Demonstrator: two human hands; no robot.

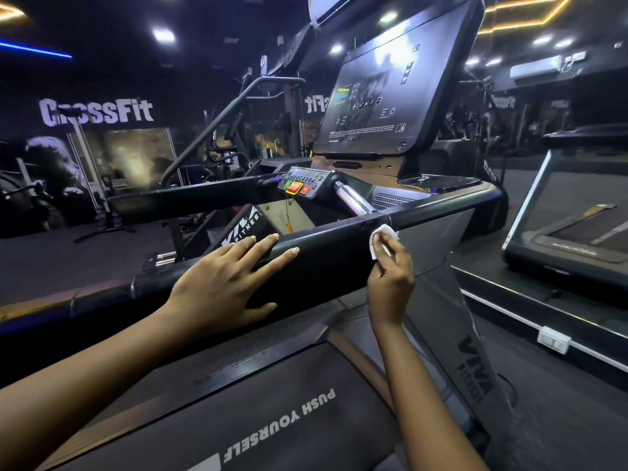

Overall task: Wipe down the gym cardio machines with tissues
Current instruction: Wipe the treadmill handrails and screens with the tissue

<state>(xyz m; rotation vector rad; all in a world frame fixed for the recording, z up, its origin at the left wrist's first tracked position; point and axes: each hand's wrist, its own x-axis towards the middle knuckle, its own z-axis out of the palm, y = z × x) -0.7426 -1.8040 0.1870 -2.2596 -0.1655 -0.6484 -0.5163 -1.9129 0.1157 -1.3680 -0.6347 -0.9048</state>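
Dim gym hall all round, wall lettering off at ten o'clock, second treadmill point(571, 239) at three. Dead centre, filling most of the view: treadmill point(272, 423), heavy and fixed, nothing to lift. Console screen point(380, 96) up at one o'clock, glossy, probably quick to smear; control panel point(302, 185) just below, near twelve. Black handrail point(326, 263) crossing from nine to two, firm, faintly textured by the look. Left hand point(221, 280) laid flat on top of it, fingers straight, gripping nothing, steadying only. Right hand point(390, 277) at three o'clock of the left, fingers curled, pinching tissue point(379, 237) against the rail's near face. Thin, soft, easily torn: best kept folded in a wad, held by its back edge, pressed lightly.
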